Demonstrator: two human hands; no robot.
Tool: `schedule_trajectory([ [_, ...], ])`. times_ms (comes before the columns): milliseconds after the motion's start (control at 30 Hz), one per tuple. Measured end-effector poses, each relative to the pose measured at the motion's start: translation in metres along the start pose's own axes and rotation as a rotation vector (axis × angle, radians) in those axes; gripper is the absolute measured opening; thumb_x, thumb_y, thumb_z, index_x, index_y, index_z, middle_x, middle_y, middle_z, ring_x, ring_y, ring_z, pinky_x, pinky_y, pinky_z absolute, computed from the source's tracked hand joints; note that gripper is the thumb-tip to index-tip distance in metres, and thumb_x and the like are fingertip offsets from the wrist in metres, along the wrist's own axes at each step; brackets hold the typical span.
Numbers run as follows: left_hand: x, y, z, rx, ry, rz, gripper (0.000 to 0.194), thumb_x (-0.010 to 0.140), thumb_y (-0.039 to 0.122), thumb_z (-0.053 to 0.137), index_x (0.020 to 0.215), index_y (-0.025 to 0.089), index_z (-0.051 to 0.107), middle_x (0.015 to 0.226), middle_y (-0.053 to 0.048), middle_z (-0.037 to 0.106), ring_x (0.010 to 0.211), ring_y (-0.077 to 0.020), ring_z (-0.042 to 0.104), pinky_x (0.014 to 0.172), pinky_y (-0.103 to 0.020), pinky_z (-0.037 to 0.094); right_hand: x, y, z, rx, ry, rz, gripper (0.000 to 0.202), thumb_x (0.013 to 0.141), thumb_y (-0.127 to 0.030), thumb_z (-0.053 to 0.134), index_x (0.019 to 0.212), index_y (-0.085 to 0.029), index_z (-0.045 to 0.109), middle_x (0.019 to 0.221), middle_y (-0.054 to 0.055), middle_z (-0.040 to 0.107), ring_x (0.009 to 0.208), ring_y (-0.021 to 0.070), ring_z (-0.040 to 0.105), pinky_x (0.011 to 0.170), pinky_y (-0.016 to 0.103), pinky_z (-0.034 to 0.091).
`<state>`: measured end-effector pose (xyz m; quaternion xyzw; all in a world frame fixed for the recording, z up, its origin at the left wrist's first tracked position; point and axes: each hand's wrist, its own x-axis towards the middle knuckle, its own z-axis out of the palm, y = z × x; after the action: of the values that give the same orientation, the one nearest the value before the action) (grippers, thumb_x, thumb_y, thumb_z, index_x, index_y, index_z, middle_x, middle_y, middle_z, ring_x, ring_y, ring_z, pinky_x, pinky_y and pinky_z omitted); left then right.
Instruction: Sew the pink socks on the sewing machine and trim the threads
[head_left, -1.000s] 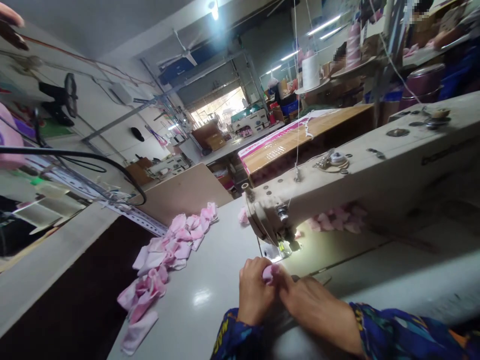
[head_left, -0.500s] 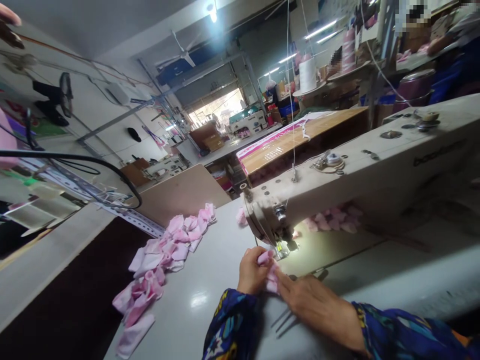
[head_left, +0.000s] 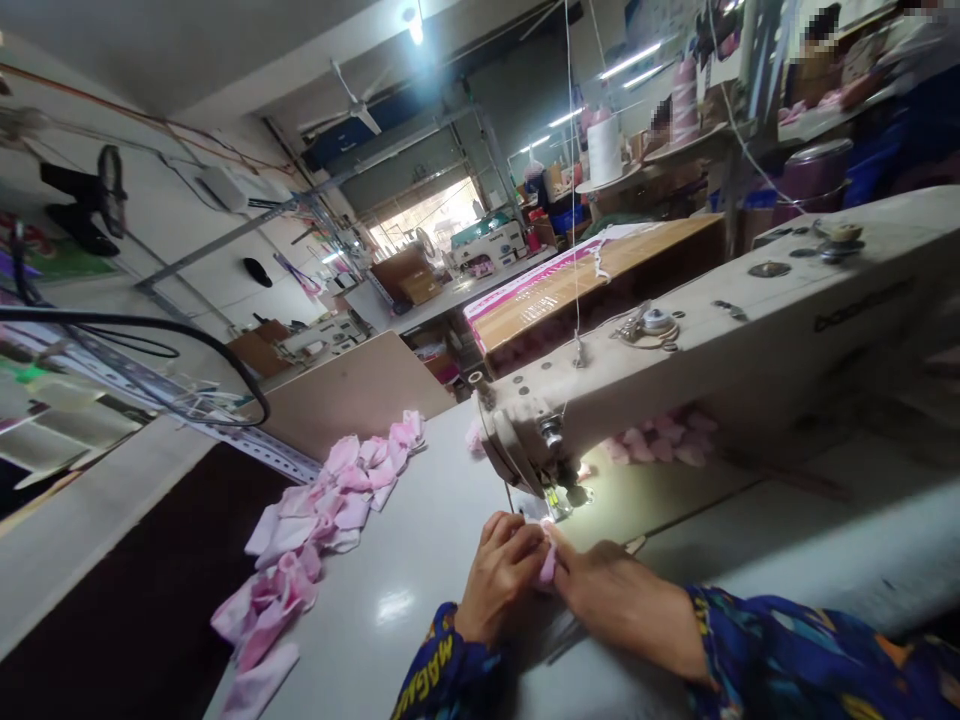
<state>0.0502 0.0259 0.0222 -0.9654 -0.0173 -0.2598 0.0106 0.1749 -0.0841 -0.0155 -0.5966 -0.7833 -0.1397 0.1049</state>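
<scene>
Holding pink fabric piece (head_left: 548,567) in both hands, low in front of the presser foot (head_left: 556,503) of the sewing machine (head_left: 750,325). Left hand (head_left: 495,578) narrow, fingers curled over one side of it. Right hand (head_left: 626,602) also narrow, fingertips pinching the other side. Mostly covered by fingers, so can't tell fold or edge alignment.

Looks close to the lit needle area. Could catch a fingertip under the foot if fed with this short a grip. Could also skew or pucker if pulled unevenly from left and right, or slip a layer if pinched at one spot only; small and soft, so likely to curl.

Lying near the right hand on the counter (head_left: 420,530): thin dark item (head_left: 568,643), too blurred to name. Might get nudged by the wrist or snag the cloth. Also near: loose sleeve (head_left: 795,640) on the right arm, possibly dragging across it.

Heaped to the left, well apart: pile of pink pieces (head_left: 341,495), partly near the edge; could slide off if bumped. Seen beyond the machine arm: more pink pieces (head_left: 664,440). Running down to the machine top: white thread (head_left: 574,200); could snap or jam if snagged.
</scene>
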Motion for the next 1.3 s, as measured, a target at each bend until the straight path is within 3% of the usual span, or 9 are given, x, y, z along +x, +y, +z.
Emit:
schedule_trajectory([
  [100, -0.003, 0.003, 0.003, -0.005, 0.050, 0.000, 0.030, 0.098, 0.023, 0.038, 0.089, 0.016, 0.065, 0.079, -0.005, 0.067, 0.079, -0.0166, 0.056, 0.076, -0.031, 0.043, -0.002, -0.001, 0.001, -0.037, 0.034, 0.006, 0.032, 0.078, -0.005, 0.048, 0.109, -0.002, 0.054, 0.115, 0.029, 0.059, 0.047, 0.0172, 0.060, 0.037, 0.028, 0.045],
  [300, -0.001, 0.012, 0.009, 0.003, 0.046, -0.042, 0.038, 0.101, 0.025, 0.029, 0.085, 0.014, 0.062, 0.078, -0.004, 0.064, 0.072, -0.0131, 0.057, 0.075, -0.029, 0.045, -0.013, -0.003, 0.005, -0.010, 0.113, -0.001, 0.040, 0.070, 0.000, 0.048, 0.110, 0.000, 0.055, 0.099, 0.021, 0.067, 0.046, 0.0168, 0.059, 0.036, 0.027, 0.044],
  [500, 0.006, 0.006, 0.002, 0.097, 0.043, 0.059, 0.035, 0.100, 0.020, 0.033, 0.082, 0.016, 0.062, 0.079, -0.002, 0.068, 0.079, -0.0150, 0.056, 0.081, -0.032, 0.038, -0.012, -0.001, -0.001, -0.015, 0.065, 0.014, 0.042, 0.069, 0.000, 0.047, 0.110, 0.000, 0.056, 0.101, 0.020, 0.067, 0.043, 0.0160, 0.058, 0.033, 0.027, 0.042],
  [667, 0.012, 0.000, -0.002, 0.086, 0.022, 0.136, 0.034, 0.101, 0.021, 0.033, 0.084, 0.017, 0.063, 0.085, 0.000, 0.071, 0.081, -0.0150, 0.055, 0.082, -0.032, 0.034, -0.013, -0.001, 0.001, 0.008, 0.069, 0.018, 0.032, 0.072, -0.002, 0.050, 0.103, -0.003, 0.056, 0.090, 0.018, 0.068, 0.044, 0.0162, 0.058, 0.035, 0.027, 0.041],
  [900, 0.012, 0.000, 0.004, 0.012, -0.033, 0.025, 0.036, 0.100, 0.023, 0.032, 0.080, 0.013, 0.060, 0.078, -0.005, 0.064, 0.068, -0.0139, 0.052, 0.065, -0.026, 0.041, -0.013, -0.002, -0.001, 0.027, 0.069, 0.033, 0.030, 0.074, -0.002, 0.051, 0.104, -0.003, 0.055, 0.091, 0.018, 0.068, 0.044, 0.0155, 0.056, 0.034, 0.027, 0.037],
  [1100, 0.013, 0.003, 0.003, 0.155, 0.047, 0.073, 0.036, 0.101, 0.023, 0.031, 0.085, 0.015, 0.062, 0.082, -0.001, 0.068, 0.083, -0.0170, 0.053, 0.082, -0.032, 0.034, -0.012, -0.002, 0.004, 0.031, 0.099, 0.040, 0.031, 0.072, -0.001, 0.051, 0.103, -0.003, 0.054, 0.081, 0.013, 0.067, 0.042, 0.0156, 0.054, 0.032, 0.027, 0.035],
  [1300, 0.014, 0.001, 0.002, 0.101, 0.059, 0.045, 0.037, 0.101, 0.028, 0.031, 0.083, 0.018, 0.062, 0.081, 0.003, 0.071, 0.079, -0.0148, 0.053, 0.082, -0.032, 0.030, -0.011, -0.002, -0.001, 0.010, 0.107, 0.039, 0.036, 0.068, 0.000, 0.051, 0.104, -0.003, 0.056, 0.086, 0.014, 0.068, 0.041, 0.0167, 0.055, 0.031, 0.029, 0.036],
])
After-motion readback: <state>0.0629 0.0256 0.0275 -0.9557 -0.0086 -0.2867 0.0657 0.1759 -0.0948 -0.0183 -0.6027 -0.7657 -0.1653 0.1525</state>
